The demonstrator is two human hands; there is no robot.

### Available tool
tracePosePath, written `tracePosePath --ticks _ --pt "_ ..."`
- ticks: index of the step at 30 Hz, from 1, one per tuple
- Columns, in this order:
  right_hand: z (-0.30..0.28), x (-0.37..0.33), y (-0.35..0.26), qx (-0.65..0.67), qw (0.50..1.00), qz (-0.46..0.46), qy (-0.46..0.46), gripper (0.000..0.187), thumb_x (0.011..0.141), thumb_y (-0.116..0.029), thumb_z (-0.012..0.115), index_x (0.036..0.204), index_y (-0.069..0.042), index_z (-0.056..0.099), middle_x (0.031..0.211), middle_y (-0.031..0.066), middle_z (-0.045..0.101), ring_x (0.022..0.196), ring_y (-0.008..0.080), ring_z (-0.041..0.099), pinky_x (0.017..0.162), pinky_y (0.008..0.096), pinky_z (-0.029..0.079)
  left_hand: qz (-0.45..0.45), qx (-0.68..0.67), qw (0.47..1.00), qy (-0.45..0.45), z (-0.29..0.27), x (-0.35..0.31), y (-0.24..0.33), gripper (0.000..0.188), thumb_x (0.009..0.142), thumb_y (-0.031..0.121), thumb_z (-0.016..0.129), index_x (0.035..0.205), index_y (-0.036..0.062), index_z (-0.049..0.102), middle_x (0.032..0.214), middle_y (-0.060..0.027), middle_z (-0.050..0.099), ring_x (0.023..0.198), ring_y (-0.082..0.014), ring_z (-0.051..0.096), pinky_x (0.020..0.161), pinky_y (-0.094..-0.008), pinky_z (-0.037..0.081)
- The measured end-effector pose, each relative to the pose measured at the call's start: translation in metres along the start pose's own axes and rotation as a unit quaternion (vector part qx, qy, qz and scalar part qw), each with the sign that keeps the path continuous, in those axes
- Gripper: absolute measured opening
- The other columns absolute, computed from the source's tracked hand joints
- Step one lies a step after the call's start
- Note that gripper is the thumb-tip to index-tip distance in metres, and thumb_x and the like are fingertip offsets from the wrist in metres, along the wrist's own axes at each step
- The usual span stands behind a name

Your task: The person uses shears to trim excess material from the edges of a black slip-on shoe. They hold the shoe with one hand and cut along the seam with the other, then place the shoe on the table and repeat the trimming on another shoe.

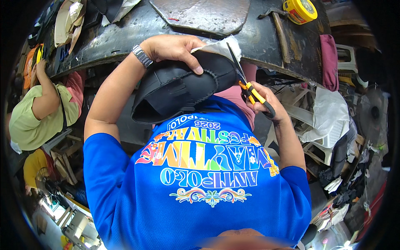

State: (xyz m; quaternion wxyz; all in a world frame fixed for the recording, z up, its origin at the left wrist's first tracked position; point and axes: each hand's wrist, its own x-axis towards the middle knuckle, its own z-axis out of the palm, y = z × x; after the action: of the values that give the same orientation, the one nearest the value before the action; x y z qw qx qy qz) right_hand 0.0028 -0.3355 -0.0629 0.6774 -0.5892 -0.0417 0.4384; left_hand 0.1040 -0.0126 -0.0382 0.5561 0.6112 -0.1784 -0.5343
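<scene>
My left hand (178, 51), with a metal watch on the wrist, grips a black leather shoe (183, 85). The thumb presses on its stitched upper, and the fingers are partly hidden behind it. The shoe has a fringed strap and a raised seam, with its opening turned to the lower left. A torn-edged piece of white material (221, 46) sticks out along the toe's far side. In my right hand (268, 99) is a pair of scissors (252, 93) with yellow and black handles. The blades point up and left, next to the white material and the toe.
Ahead stands a dark worktable (125, 35) with a worn board (204, 14), a hammer (281, 37) and a yellow tub (301, 11). A maroon cloth (329, 62) hangs at its right edge. Another person (41, 104) works at left. White plastic chairs (327, 133) stand at right.
</scene>
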Motion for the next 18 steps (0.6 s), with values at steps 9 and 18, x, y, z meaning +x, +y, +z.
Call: tracePosePath --ticks 9,18 --pt "-0.003 -0.007 0.009 -0.048 0.998 -0.007 0.041 0.046 0.069 -0.032 0.085 0.096 -0.007 0.056 0.077 -0.0039 0.054 0.063 0.0028 0.050 0.053 0.0170 0.038 0.005 -0.009 1.000 -0.016 -0.002 0.000 -0.004 0.026 0.076 0.005 0.077 0.099 -0.0035 0.068 0.090 -0.0026 0.071 0.078 -0.0079 0.064 0.076 -0.0238 0.052" --pt "-0.016 -0.009 0.006 -0.059 0.998 0.017 -0.014 0.049 0.071 -0.039 0.082 0.097 -0.008 0.056 0.078 -0.0035 0.056 0.066 0.0039 0.054 0.053 0.0192 0.046 -0.001 0.017 1.000 -0.026 -0.008 0.000 -0.005 0.046 0.075 0.005 0.076 0.118 -0.0009 0.062 0.097 -0.0071 0.072 0.079 -0.0117 0.068 0.074 -0.0256 0.056"
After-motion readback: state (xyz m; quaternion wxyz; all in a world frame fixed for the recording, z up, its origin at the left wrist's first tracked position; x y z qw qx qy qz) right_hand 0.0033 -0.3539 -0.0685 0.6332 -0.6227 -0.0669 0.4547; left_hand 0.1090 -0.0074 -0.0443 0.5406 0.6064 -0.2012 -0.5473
